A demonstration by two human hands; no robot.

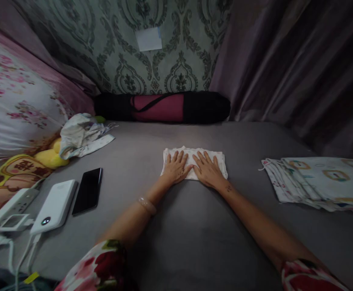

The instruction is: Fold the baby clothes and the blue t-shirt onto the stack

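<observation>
Resting flat on a folded white cloth (191, 175) with left hand (175, 169) and right hand (206, 169), side by side, palms down. Covering the cloth's left half with one set of fingers (181, 157) and its right half with the other, with a narrow strip bare beyond the fingertips and more at both side edges. Spreading the fingers moderately, nearly straight, with slim gaps between; gripping nothing. Pointing the thumbs inward to nearly meet over the middle; cannot tell whether touching.

Reaching forward with both forearms, slanting inward from the lower left and lower right. Wearing a pale bangle (147, 206) near the left wrist and flowered sleeves (104, 262), cut off by the bottom edge.

Hiding much of the cloth beneath the palms; cannot count its layers. Lying well apart on the grey sheet (134, 149): to the left, a phone (88, 190) beside a power bank (55, 202); to the right, a cloth stack (330, 178), cut off by the right edge
</observation>
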